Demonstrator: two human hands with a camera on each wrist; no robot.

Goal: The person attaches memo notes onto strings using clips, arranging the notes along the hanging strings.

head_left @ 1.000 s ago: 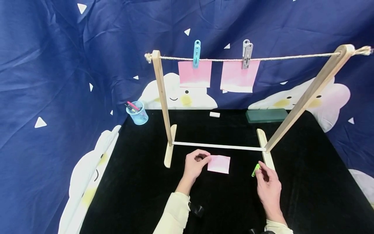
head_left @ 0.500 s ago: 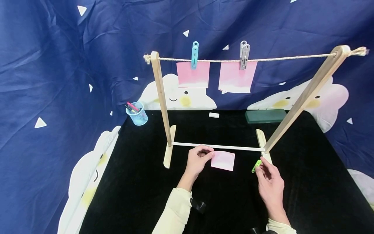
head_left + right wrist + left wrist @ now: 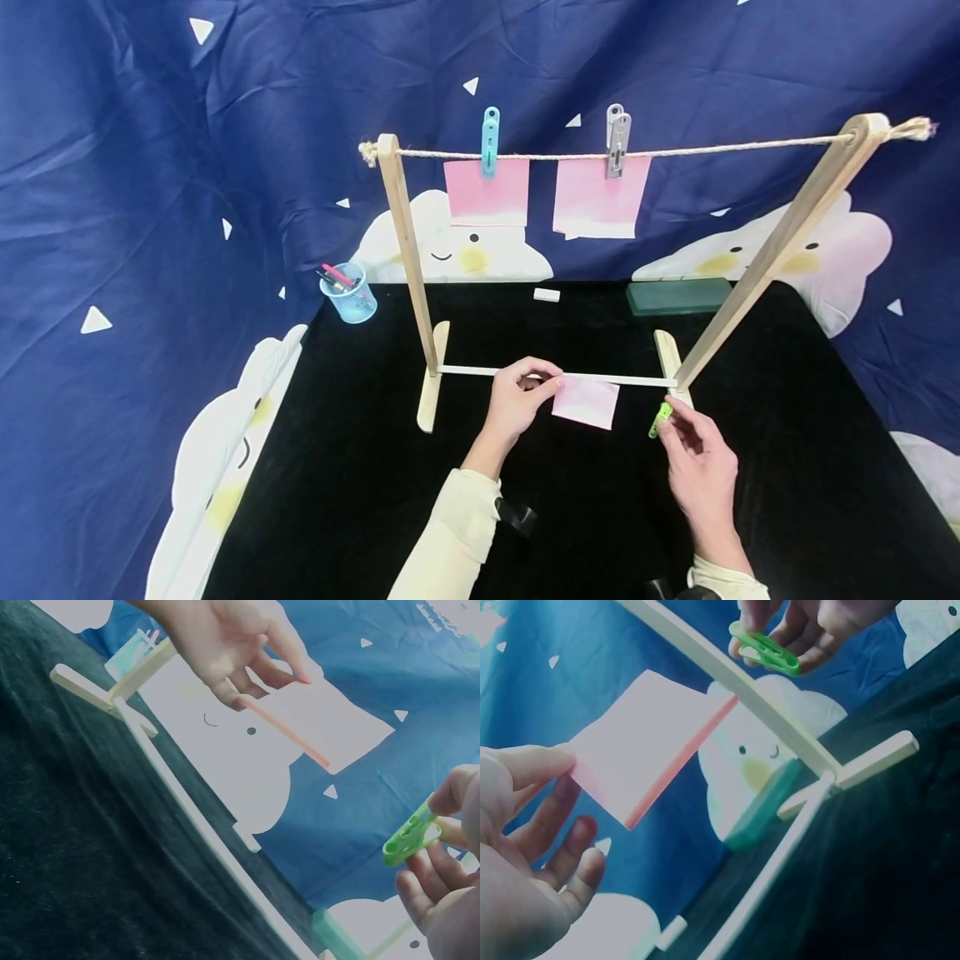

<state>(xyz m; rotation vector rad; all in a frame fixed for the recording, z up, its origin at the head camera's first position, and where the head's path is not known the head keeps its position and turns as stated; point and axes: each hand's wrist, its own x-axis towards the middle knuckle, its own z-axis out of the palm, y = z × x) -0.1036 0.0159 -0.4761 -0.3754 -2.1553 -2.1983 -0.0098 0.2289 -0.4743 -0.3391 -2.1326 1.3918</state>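
Between thumb and fingers, my left hand pinches one corner of a pink sheet of paper. In the left wrist view the sheet looks folded or stacked, with a darker pink edge. To the right, my right hand holds a green clothespin by thumb and fingertips; the right wrist view shows that clothespin apart from the paper. Above, a rope carries two pink sheets, one under a blue clothespin, the other under a grey clothespin.
The rope runs between two wooden posts, joined low down by a white bar. Behind stand a blue pen cup, a small white block and a dark green case on the black tabletop.
My left hand has moved forward and to the right with the pink sheet, toward the white bar. The right hand has shifted slightly forward with the green clothespin. The head view has turned slightly.
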